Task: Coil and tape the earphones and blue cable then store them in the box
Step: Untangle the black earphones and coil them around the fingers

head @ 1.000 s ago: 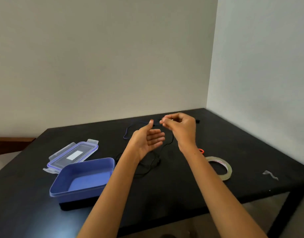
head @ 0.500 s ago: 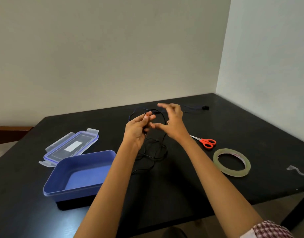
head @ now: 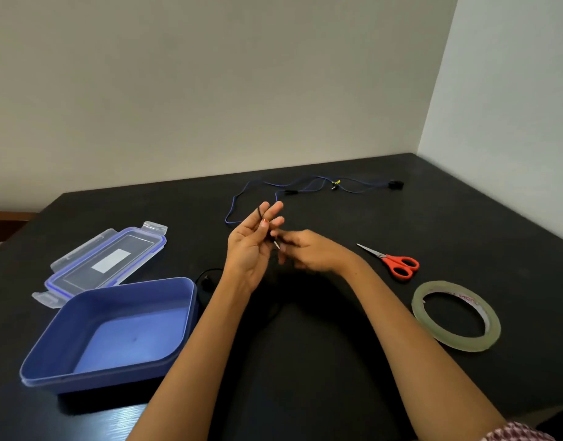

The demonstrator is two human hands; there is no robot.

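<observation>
My left hand (head: 253, 246) is raised palm-up over the table's middle, fingers spread, with the thin black earphone cord (head: 259, 212) looped over its fingertips. My right hand (head: 308, 253) is beside it, blurred, pinching the cord near its silver plug (head: 276, 244). More black cord (head: 206, 280) lies on the table below my left wrist. The blue cable (head: 292, 190) sprawls loose at the table's far side. The open blue box (head: 114, 332) stands at the front left with nothing in it.
The box's clear lid (head: 105, 262) lies behind the box. Red-handled scissors (head: 396, 264) and a roll of clear tape (head: 456, 315) lie on the black table (head: 464, 237) at the right. Walls meet behind the table's far right corner.
The view has tilted down and left. My left hand has opened upward with cord around its fingers. My right hand dropped lower and to the right with the plug end.
</observation>
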